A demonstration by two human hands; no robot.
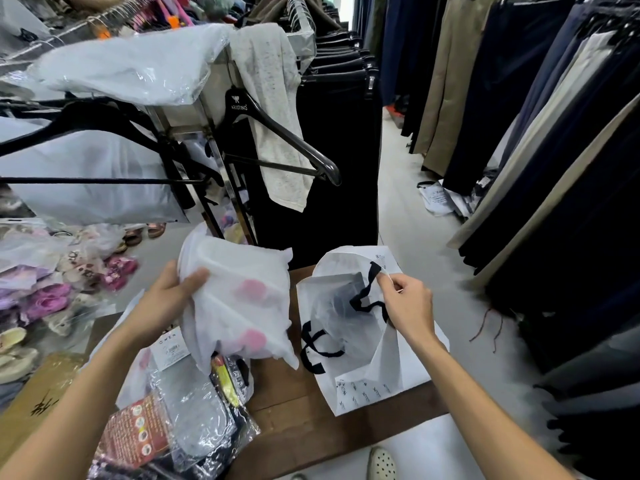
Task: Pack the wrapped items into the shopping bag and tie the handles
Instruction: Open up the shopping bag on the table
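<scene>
A white paper shopping bag (388,375) with black ribbon handles lies open on a small wooden table (298,420). Something dark shows inside it. My right hand (408,306) pinches the bag's far black handle (367,289) and holds the mouth open. My left hand (166,299) grips a white wrapped item (242,299) with pink spots showing through, held up just left of the bag. More wrapped items (183,410) in clear plastic lie piled at the table's left side, below the held one.
A clothes rack with black hangers (277,133) and plastic-covered garments stands straight ahead. Dark trousers (554,168) hang along the right aisle. Slippers and bagged goods (52,289) crowd the left. A cardboard box (34,403) sits at lower left. My shoe (381,462) shows below the table.
</scene>
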